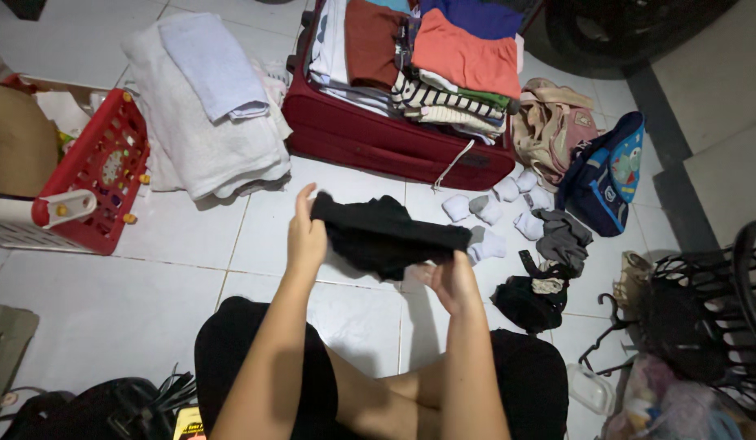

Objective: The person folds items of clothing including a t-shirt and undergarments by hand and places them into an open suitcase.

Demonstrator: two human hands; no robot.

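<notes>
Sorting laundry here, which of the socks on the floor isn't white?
The grey sock, lying among the white socks just in front of the red suitcase; all others there look white.

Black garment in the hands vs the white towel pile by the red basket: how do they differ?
The black garment is dark, while the white towel pile is pale. The garment is held up off the floor by the left hand and right hand; the pile lies untouched on the tiles. The garment is one piece; the pile is several stacked. Both are folded cloth.

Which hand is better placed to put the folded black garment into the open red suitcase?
Probably the left hand. It grips the black cloth garment at its upper end, nearer the red suitcase; the right hand holds the lower edge, farther back.
</notes>
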